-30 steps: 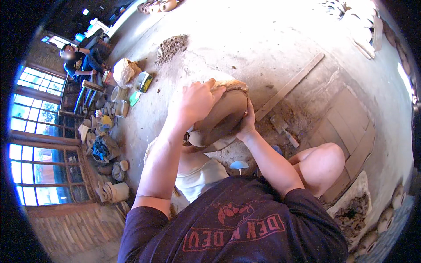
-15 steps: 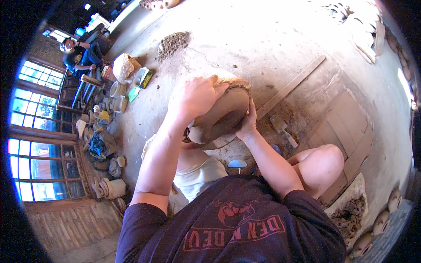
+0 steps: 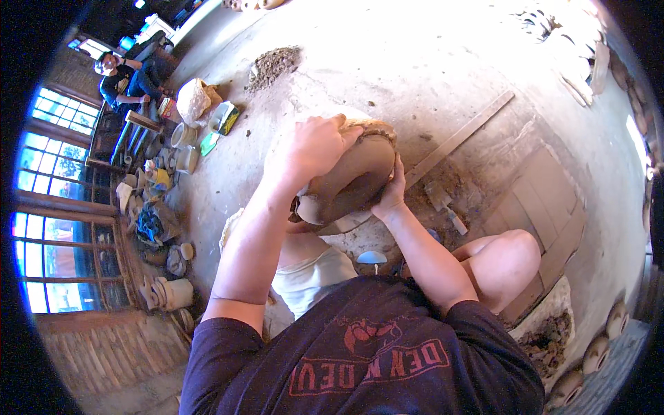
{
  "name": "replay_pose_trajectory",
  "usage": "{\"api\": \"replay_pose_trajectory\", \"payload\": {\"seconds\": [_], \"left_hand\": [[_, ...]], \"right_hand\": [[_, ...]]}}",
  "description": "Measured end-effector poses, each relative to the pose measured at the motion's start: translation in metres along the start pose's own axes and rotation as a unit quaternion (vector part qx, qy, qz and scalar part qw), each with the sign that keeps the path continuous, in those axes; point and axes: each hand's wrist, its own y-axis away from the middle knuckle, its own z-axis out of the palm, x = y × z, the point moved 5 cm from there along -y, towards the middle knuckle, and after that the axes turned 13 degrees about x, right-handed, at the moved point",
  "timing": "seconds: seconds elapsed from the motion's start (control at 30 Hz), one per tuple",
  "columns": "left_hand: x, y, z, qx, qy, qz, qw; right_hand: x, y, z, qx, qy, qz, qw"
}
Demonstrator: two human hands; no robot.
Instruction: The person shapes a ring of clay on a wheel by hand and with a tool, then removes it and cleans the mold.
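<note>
A brown clay pot (image 3: pixel 349 176) is held tilted in front of me, above my bent legs, with its dark hollow showing. My left hand (image 3: pixel 315 146) lies over its upper left side, fingers bent at a rough, pale brown edge along the top. On the right, my right hand (image 3: pixel 392 192) grips the pot's side, thumb up along the wall; its other fingers are largely hidden behind the clay. Below the pot, near my lap, a small light-blue rounded piece (image 3: pixel 371 257) shows.
A long wooden strip (image 3: pixel 460 138) and a flat scraper (image 3: pixel 456 220) lie on the floor to the right, beside clay slabs (image 3: pixel 539 200). A crumbly heap (image 3: pixel 273 68) lies ahead. Tubs (image 3: pixel 185 159) and bags line the left, where another person (image 3: pixel 128 86) sits. Rounded pots (image 3: pixel 596 354) stand lower right.
My left hand has shifted very slightly over the pot's top edge. Both hands keep their hold, and the pot stays in nearly the same place. The view has tilted a little.
</note>
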Motion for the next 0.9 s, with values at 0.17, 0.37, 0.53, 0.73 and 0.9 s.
{"api": "replay_pose_trajectory", "payload": {"seconds": [0.17,0.37,0.53,0.73,0.9], "left_hand": [[-0.003,0.001,0.000,-0.019,0.002,-0.005,1.000],[0.003,0.007,-0.028,-0.012,0.070,-0.078,0.994],[-0.003,0.009,-0.027,0.022,0.107,-0.084,0.990],[-0.010,0.004,-0.018,0.027,0.112,-0.073,0.991],[-0.010,0.002,-0.017,0.026,0.121,-0.075,0.990]], "right_hand": [[0.002,0.000,0.002,0.006,-0.009,0.021,1.000],[0.002,0.002,0.003,0.023,0.028,-0.003,0.999],[0.004,-0.002,0.000,0.026,0.027,-0.007,0.999],[0.005,-0.004,-0.002,0.021,0.028,-0.021,0.999],[0.004,-0.001,-0.003,0.045,0.040,-0.036,0.998]]}}
